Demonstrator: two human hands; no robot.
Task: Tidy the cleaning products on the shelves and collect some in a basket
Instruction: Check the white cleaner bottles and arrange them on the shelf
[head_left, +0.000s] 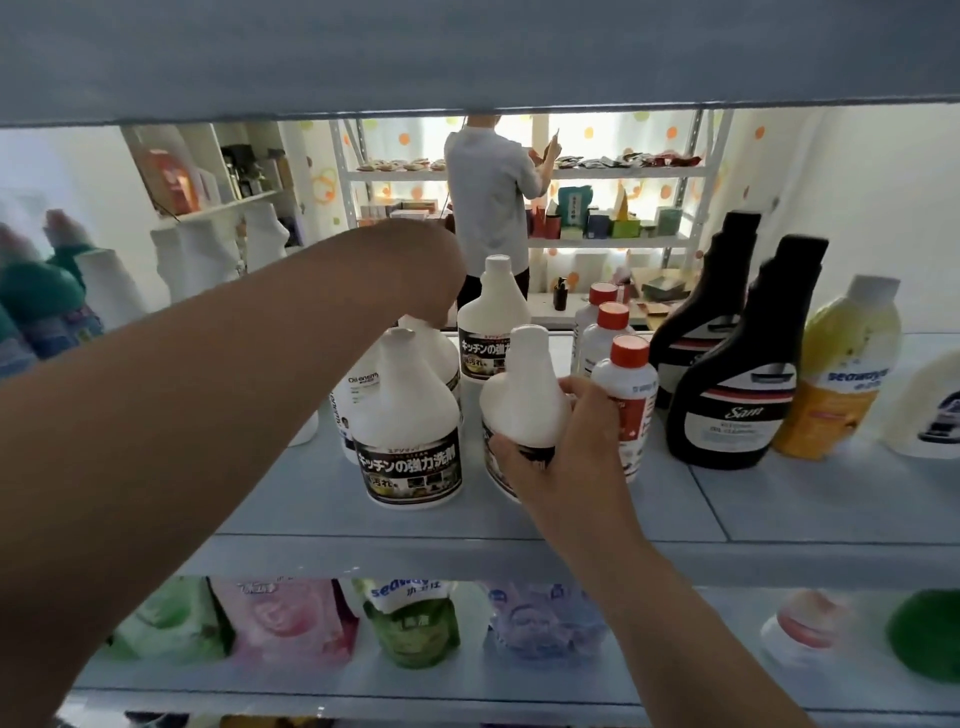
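Setting: A pale blue shelf (571, 499), open at the back, in a stockroom; beyond it a person (488, 197) in a light shirt faces white racks.
Task's thing: A white bottle (524, 395) stands on the middle shelf near the front, between a matching labelled bottle (405, 415) and the red-capped bottles (626, 395).
Right hand: The right hand (566, 441) wraps the bottle's lower body, thumb across the dark label and fingers curled round its right side.
Left hand: The left hand (431, 270) reaches deep over the rear bottles (493, 312). Its fingers are turned away, so whether they grip anything cannot be told.
Handling: Stiff moulded plastic, probably heavy if full. The smooth shoulders look slippery, so the labelled waist or the narrow neck seems the safer hold.
Materials: Matt white bottles with bell-shaped shoulders; glossy black bottles (732, 395) with tapered necks; a translucent yellow bottle (841, 374); soft refill pouches (410, 623) on the shelf below.
Basket: Not in view.
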